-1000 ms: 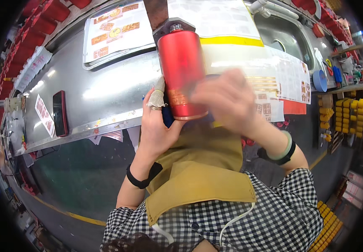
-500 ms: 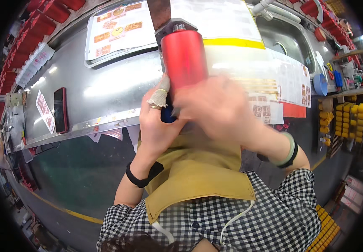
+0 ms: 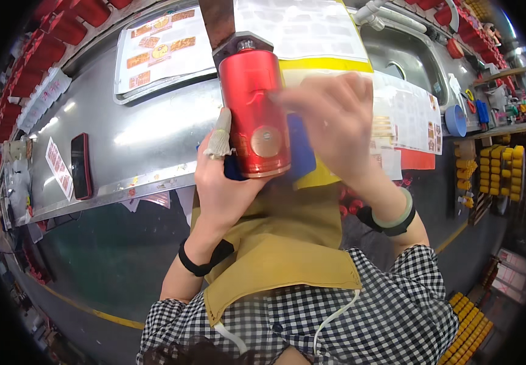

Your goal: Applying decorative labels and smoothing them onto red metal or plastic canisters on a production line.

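A glossy red bottle [image 3: 248, 121] lies lengthwise in front of me, its base toward me and its neck end in a dark metal bracket [image 3: 242, 44]. A round pale label [image 3: 266, 141] sits on its side near the base. My left hand [image 3: 223, 182] is wrapped round the lower left of the bottle, one finger covered by a cloth finger cot [image 3: 219, 141]. Just right of the bottle, my right hand [image 3: 342, 128] is raised and smeared by motion. Its fingertips are close to the red surface; contact cannot be made out. Part of a blue piece [image 3: 302, 143] shows beneath the bottle.
A tray with printed sticker sheets [image 3: 159, 48] is at the far left on the metal table [image 3: 147, 121]. A phone [image 3: 81, 166] lies nearer. More sheets [image 3: 406, 112] lie at right, by the sink [image 3: 400, 55] and a blue bowl [image 3: 456, 121]. Red containers [image 3: 47, 45] line the far left.
My right hand has lifted from the bottle's base toward the upper right. The base and round label, hidden before, now show. My left hand keeps its hold.
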Demonstrator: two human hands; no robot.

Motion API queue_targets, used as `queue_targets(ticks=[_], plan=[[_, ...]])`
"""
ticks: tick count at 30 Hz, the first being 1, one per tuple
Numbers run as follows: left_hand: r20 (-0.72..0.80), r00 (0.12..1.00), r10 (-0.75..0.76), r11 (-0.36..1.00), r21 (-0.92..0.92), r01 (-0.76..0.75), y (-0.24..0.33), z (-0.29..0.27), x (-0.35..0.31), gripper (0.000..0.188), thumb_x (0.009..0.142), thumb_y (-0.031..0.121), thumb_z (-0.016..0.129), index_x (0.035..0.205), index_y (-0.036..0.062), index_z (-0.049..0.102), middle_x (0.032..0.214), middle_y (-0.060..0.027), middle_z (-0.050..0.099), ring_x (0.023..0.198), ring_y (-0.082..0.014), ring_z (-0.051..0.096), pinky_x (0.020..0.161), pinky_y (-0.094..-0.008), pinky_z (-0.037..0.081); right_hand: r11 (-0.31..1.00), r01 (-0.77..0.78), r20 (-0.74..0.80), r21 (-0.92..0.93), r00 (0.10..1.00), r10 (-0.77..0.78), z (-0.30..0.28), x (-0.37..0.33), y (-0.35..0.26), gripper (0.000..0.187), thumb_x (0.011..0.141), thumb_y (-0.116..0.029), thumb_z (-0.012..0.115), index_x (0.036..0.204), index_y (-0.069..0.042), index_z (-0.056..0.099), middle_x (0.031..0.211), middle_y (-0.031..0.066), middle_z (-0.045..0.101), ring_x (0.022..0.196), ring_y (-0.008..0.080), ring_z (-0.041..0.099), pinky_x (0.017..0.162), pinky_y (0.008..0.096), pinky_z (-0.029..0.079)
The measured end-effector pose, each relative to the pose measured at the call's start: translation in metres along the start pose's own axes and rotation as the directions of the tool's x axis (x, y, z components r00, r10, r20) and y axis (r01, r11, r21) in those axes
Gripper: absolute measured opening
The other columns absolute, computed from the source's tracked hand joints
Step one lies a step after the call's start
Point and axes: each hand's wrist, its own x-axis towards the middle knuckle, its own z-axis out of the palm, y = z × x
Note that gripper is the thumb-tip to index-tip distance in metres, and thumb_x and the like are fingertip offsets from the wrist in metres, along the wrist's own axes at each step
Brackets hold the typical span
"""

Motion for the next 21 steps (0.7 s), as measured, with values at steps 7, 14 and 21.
queue_targets(ticks=[7, 14, 21], plan=[[0.043, 0.998, -0.037, 0.999, -0.034, 0.038, -0.019, 0.006, -0.008, 0.101, 0.073, 0.011, 0.094, 0.156, -0.001, 0.038, 0.139, -0.016, 0.062, 0.121, -0.0221, 0.064, 0.102, -0.0347, 0.051, 0.943, -0.223, 0.178, 0.245, 0.967, 0.182, 0.0, -0.004, -0.031, 0.017, 0.078, -0.017, 0.073, 0.095, -0.016, 0.071, 0.086, -0.0026, 0.062, 0.078, 0.019, 0.058, 0.072, 0.0347, 0.043], [-0.001, 0.985, 0.174, 0.982, 0.079, -0.173, -0.013, -0.004, -0.003, 0.095, 0.068, 0.008, 0.093, 0.152, 0.0002, 0.048, 0.132, -0.0185, 0.063, 0.118, -0.0332, 0.061, 0.1, -0.0402, 0.051, 0.972, 0.145, 0.088, 0.184, 0.983, -0.163, -0.001, -0.027, -0.045, 0.021, 0.075, -0.017, 0.07, 0.096, -0.018, 0.071, 0.091, -0.0039, 0.065, 0.079, 0.0174, 0.054, 0.075, 0.0346, 0.043], [-0.001, 1.0, 0.01, 0.998, -0.06, -0.01, -0.006, -0.003, -0.006, 0.1, 0.07, 0.008, 0.092, 0.155, -0.0012, 0.041, 0.145, -0.0172, 0.056, 0.129, -0.0249, 0.058, 0.107, -0.0351, 0.046, 0.997, -0.054, -0.015, 0.046, 0.998, 0.055, 0.012, -0.002, 0.0, 0.015, 0.079, -0.014, 0.075, 0.093, -0.016, 0.071, 0.093, -0.0006, 0.067, 0.078, 0.0213, 0.058, 0.074, 0.035, 0.041]])
